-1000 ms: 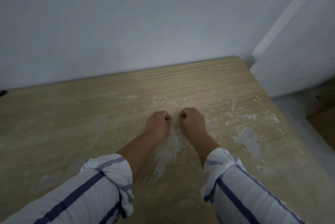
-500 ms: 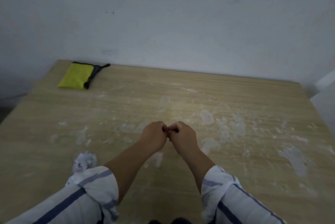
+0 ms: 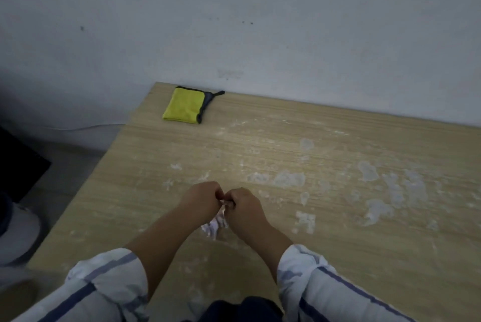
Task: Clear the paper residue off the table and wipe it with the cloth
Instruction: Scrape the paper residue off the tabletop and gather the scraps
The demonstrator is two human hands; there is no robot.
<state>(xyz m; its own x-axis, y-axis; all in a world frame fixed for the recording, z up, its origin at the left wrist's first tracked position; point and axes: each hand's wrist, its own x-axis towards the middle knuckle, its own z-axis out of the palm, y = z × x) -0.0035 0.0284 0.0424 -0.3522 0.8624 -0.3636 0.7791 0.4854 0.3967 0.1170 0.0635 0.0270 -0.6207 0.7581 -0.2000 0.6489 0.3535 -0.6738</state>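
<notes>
In the head view, the left hand [image 3: 201,199] and right hand [image 3: 243,207] are seen knuckle to knuckle, each grip clamped on a tiny paper scrap [image 3: 226,202], with a crumpled wad [image 3: 215,226] just beneath. Peeling looks like the step in hand: residue patches [image 3: 289,178] are stuck across the tabletop [image 3: 156,191], and the yellow cloth [image 3: 186,105] is parked untouched at the far-left corner. More fingernail scraping is probably needed before wiping.

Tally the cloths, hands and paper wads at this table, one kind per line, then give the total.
Cloth: 1
Hands: 2 (left hand, right hand)
Paper wad: 1
Total: 4
</notes>
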